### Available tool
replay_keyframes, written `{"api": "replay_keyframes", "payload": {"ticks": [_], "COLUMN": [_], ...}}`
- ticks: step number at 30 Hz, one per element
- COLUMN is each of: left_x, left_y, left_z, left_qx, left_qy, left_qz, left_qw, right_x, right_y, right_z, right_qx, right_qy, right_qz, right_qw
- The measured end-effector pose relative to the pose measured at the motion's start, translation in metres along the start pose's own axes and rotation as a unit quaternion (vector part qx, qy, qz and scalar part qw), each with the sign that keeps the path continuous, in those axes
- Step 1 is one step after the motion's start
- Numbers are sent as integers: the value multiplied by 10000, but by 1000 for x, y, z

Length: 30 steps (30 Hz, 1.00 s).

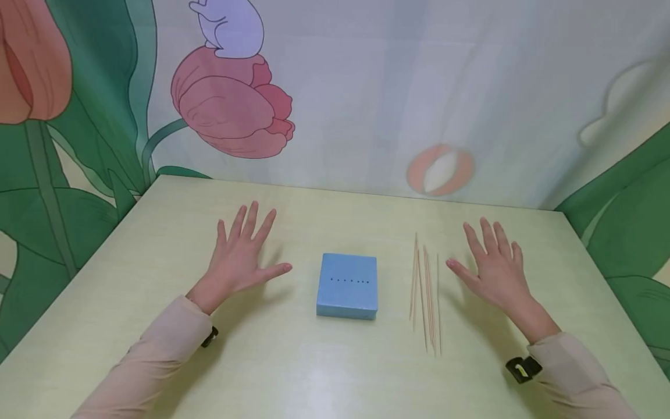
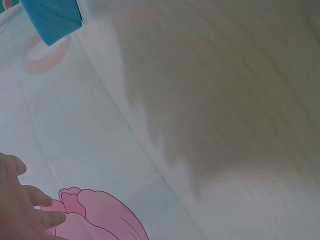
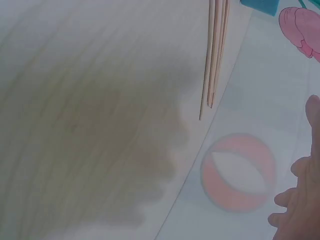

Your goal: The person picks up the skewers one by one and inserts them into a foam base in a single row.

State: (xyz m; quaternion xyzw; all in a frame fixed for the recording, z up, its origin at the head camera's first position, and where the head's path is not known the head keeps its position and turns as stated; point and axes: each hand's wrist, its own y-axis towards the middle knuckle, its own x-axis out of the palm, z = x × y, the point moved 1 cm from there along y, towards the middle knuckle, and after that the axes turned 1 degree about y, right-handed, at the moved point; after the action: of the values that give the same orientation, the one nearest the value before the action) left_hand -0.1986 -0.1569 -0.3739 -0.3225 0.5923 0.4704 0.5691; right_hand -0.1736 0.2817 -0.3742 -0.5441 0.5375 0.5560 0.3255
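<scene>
A blue square block [image 1: 348, 285] lies in the middle of the table, with a row of small dark holes or dots across its top. To its right, several thin wooden sticks [image 1: 430, 302] lie roughly side by side, pointing away from me. My left hand [image 1: 238, 256] is held left of the block, fingers spread, touching nothing. On the other side, my right hand [image 1: 494, 267] hovers right of the sticks, its fingers also spread and holding nothing. The left wrist view catches a corner of the block [image 2: 52, 20]; the right wrist view shows the stick ends [image 3: 212, 65].
The pale yellow-green table [image 1: 293, 372] ends at the back against a light curtain [image 1: 356, 105] printed with tulips and a white animal. Dark straps with buckles [image 1: 523, 369] show at both wrists, below the beige sleeves.
</scene>
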Motion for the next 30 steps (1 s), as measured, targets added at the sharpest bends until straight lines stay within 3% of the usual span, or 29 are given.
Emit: {"api": "replay_keyframes", "payload": {"ticks": [4, 11, 16, 21, 27, 30], "left_x": [1, 4, 10, 14, 20, 24], "left_y": [1, 2, 6, 13, 19, 19], "left_z": [4, 16, 26, 38, 48, 48], "left_qx": [235, 901, 1477, 2036, 1874, 1733], "left_qy": [-156, -403, -767, -826, -1133, -1266], "left_qz": [18, -95, -447, -679, -1591, -1862], "left_qw": [9996, 9951, 9850, 9732, 9627, 9588], "right_x": [2, 7, 14, 22, 31, 33], "right_y": [0, 6, 12, 17, 19, 18], "right_z": [1, 2, 5, 10, 11, 10], "right_qx": [7, -42, 8, -49, -156, -137], "right_qy": [130, 714, 951, 1089, 1211, 1243], "right_qz": [-220, -1048, -1627, -1965, -2122, -2235], "right_qw": [9997, 9919, 9821, 9744, 9696, 9667]}}
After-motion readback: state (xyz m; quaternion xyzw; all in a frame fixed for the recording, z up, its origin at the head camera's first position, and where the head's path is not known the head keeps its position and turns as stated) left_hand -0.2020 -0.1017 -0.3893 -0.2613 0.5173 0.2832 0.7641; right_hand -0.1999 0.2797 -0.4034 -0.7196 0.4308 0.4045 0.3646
